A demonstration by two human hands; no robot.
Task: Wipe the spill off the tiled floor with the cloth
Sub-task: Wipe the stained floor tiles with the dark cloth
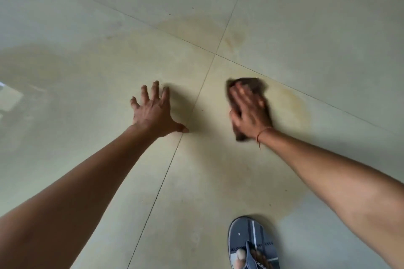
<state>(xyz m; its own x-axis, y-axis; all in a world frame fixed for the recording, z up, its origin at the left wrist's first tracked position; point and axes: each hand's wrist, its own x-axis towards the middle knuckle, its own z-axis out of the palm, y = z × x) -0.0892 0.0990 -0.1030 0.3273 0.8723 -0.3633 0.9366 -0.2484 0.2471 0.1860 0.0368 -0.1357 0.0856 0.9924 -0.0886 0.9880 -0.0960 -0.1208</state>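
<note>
Left hand [153,111] being spread open and braced flat on the tiled floor [87,94], dark brown crumpled cloth [251,87] being pressed down under the flattened right hand [249,109], yellowish spill [290,102] being smeared around it, sandalled foot [251,247] being planted below.

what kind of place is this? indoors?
Probably an indoor room in a home, though no walls or furniture show. The floor is large glossy pale tiles with thin grout lines, a bright reflection like a window sits at the left edge, and the person wears a flip-flop.
</note>
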